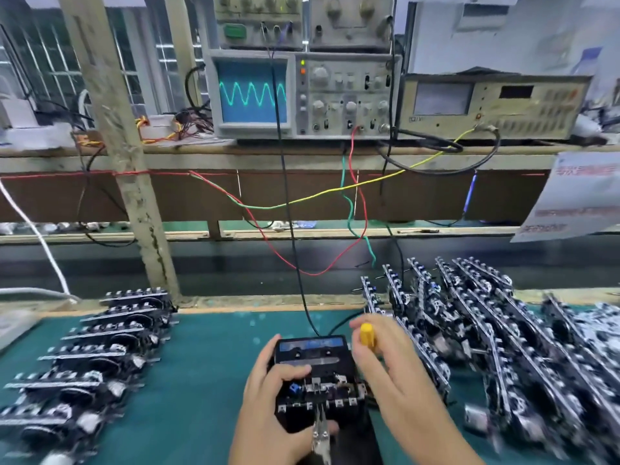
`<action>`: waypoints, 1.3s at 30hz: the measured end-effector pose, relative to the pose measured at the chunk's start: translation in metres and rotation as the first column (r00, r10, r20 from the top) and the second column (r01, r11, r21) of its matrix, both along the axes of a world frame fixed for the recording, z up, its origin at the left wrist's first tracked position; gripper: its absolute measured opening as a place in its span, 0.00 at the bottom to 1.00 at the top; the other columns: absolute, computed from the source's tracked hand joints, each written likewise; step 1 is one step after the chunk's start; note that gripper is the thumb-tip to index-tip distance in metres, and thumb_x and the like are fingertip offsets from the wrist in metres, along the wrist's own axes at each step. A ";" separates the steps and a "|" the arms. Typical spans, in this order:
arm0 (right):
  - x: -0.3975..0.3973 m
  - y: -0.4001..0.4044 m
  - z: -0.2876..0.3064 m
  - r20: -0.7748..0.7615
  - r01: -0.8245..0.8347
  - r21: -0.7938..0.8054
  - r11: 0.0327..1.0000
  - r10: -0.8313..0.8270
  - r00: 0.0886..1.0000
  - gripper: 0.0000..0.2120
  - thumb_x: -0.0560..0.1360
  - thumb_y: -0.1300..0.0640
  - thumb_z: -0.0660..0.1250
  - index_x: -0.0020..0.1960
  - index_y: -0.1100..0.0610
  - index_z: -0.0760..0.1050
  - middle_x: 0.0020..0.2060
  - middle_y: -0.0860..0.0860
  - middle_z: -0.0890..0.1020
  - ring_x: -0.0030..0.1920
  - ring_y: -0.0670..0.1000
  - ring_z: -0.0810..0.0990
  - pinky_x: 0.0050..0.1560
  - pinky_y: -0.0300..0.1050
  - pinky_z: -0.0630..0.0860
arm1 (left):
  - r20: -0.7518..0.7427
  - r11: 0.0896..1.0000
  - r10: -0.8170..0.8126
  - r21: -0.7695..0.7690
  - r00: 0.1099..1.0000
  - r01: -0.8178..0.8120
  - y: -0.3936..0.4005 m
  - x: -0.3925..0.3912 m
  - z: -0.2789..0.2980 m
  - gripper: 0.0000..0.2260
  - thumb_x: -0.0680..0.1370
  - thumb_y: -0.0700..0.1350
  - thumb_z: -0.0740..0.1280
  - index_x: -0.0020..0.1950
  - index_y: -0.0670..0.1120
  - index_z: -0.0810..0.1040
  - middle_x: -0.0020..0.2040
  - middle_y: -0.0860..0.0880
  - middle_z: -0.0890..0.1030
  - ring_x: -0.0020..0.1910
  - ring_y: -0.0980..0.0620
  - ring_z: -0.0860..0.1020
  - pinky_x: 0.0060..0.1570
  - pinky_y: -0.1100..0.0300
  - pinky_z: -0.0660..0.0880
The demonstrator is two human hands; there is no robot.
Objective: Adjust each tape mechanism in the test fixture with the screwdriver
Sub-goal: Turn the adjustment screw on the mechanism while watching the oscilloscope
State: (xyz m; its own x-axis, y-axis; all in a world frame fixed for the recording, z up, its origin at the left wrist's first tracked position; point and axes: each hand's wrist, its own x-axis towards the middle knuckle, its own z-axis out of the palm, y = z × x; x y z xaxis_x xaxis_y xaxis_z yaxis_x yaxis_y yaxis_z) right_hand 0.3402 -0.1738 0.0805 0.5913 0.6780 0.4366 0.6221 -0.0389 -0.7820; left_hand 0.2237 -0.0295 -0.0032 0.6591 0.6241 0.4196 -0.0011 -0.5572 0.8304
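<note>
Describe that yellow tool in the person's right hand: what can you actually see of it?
Only the screwdriver's handle shows: a rounded yellow grip, plastic by its look, standing roughly upright. The right hand wraps around it, fingers hiding the lower handle and all of the shaft and tip. It sits just right of the black tape mechanism, which the left hand steadies. Whether the tip touches anything cannot be told.

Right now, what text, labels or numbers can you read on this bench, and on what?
None is legible.
Hanging paper sheet: red printed lines, too blurred to read.
Oscilloscope: panel markings too small; the screen shows only a sine trace.
Right-hand meter: small label blurred.
Cassette in the fixture: blue label unreadable.
</note>
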 end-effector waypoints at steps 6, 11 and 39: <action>-0.004 0.007 0.036 -0.093 -0.037 0.330 0.943 0.072 0.993 0.06 0.83 0.59 0.63 0.48 0.53 0.74 0.41 0.54 0.83 0.42 0.52 0.83 0.43 0.42 0.79 | -0.019 0.999 -0.019 -0.040 1.000 0.018 -0.005 -0.001 0.012 0.28 0.58 0.50 0.86 0.51 0.64 0.78 0.77 0.66 0.59 0.75 0.66 0.63 0.70 0.67 0.64; -0.016 0.031 0.023 -0.287 -0.110 0.305 0.946 0.201 0.937 0.06 0.84 0.62 0.61 0.49 0.54 0.70 0.45 0.55 0.86 0.45 0.55 0.86 0.46 0.48 0.82 | -0.056 1.000 -0.009 -0.005 0.998 0.008 -0.006 -0.003 0.011 0.30 0.61 0.44 0.86 0.53 0.65 0.75 0.79 0.59 0.59 0.74 0.69 0.60 0.68 0.75 0.59; -0.011 0.026 0.015 0.033 -0.002 0.059 0.998 0.000 0.999 0.09 0.80 0.59 0.69 0.50 0.63 0.71 0.37 0.48 0.86 0.39 0.44 0.86 0.44 0.42 0.83 | -0.059 1.000 -0.005 0.008 0.998 0.006 -0.007 -0.006 0.011 0.30 0.64 0.44 0.84 0.54 0.68 0.73 0.80 0.57 0.59 0.76 0.62 0.60 0.66 0.74 0.58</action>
State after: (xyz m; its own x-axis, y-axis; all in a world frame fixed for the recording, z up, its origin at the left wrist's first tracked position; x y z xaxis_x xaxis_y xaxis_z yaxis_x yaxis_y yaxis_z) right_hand 0.3294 -0.1478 0.0956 0.5754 0.6509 0.4952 0.6475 0.0075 -0.7621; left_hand 0.2173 -0.0368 0.0080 0.6865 0.6171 0.3846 0.0449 -0.5639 0.8246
